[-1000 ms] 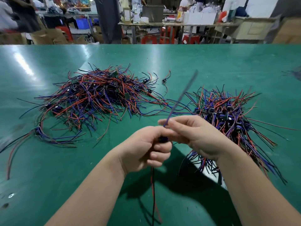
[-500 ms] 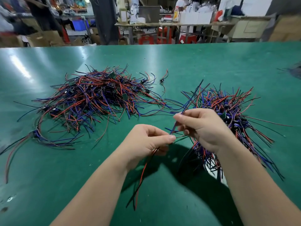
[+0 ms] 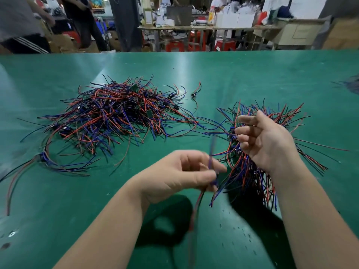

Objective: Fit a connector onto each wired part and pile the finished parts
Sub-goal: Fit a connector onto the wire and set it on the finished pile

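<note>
Green bench (image 3: 252,74) carrying a large tangle (image 3: 116,113) of red, blue and black wired parts at left and a smaller pile (image 3: 248,175) at right. The right hand (image 3: 266,140) hangs over the smaller pile, fingers loosely curled, holding nothing. The left hand (image 3: 180,171) pinches one blurred wired part (image 3: 194,212) above the bench.

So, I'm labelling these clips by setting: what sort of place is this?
Probably an electronics assembly workshop: a big heap of wired parts on a green worktable, with cluttered benches and red stools behind.
</note>
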Available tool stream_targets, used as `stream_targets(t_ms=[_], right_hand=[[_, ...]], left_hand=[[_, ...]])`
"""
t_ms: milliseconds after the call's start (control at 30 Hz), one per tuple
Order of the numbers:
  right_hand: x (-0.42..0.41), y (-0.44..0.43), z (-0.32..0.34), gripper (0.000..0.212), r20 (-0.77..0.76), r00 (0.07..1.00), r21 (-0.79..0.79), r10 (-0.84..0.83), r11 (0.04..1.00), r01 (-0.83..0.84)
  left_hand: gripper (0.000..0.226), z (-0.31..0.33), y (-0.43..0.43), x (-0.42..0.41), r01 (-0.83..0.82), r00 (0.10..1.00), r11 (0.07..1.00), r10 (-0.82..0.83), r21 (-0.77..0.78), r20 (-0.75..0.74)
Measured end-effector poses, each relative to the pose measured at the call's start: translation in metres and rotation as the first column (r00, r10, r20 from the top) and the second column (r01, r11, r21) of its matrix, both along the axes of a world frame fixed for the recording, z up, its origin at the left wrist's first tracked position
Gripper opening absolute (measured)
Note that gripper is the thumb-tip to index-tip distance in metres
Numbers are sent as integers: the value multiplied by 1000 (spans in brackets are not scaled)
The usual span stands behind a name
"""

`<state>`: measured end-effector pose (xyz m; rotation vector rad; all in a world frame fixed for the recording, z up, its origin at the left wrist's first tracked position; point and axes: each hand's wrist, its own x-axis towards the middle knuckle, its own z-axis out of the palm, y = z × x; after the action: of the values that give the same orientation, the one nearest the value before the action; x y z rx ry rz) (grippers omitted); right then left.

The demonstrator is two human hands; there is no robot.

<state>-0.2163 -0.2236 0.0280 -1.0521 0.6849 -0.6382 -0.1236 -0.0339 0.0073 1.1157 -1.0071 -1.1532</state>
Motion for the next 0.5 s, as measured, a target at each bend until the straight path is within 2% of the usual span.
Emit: stream_targets(t_ms=[33, 100, 133, 167, 200, 233, 300, 333, 433, 500], right_hand=[[-1, 1, 0, 33, -25, 999, -20, 41, 999, -42], [-1, 5, -2, 10, -90, 980, -124, 176, 975, -187], [-1, 9, -5, 10, -117, 956, -176, 270, 941, -288], [0, 14, -6, 19, -136, 917, -207, 375, 894, -396], [1, 20, -8, 25, -138, 871, -225, 471, 842, -491], [2, 26, -8, 28, -124, 832, -233, 541, 799, -554], [5, 34, -11, 28, -35, 794, -257, 606, 763, -593], [7, 38, -11, 24, 18, 797, -260, 603, 773, -579], [10, 42, -12, 10, 145, 831, -213, 538, 837, -505], [12, 42, -11, 10, 185, 857, -163, 480, 876, -455]], left_hand=[[29, 2, -1, 1, -58, 991, 996, 49, -70, -124], [35, 2, -4, 5, -218, 928, 960, 149, -175, -342], [38, 2, -6, 6, -312, 887, 930, 213, -193, -409], [39, 3, -8, 6, -404, 849, 895, 290, -189, -441], [38, 1, -10, 6, -491, 823, 851, 384, -186, -418], [33, 0, -12, 5, -571, 803, 798, 495, -193, -331], [25, -2, -15, 0, -662, 734, 697, 677, -275, -51], [25, -3, -17, -3, -670, 694, 668, 719, -323, 45], [27, -8, -19, -6, -705, 602, 599, 789, -380, 125], [30, -10, -18, -5, -694, 561, 594, 800, -406, 212]])
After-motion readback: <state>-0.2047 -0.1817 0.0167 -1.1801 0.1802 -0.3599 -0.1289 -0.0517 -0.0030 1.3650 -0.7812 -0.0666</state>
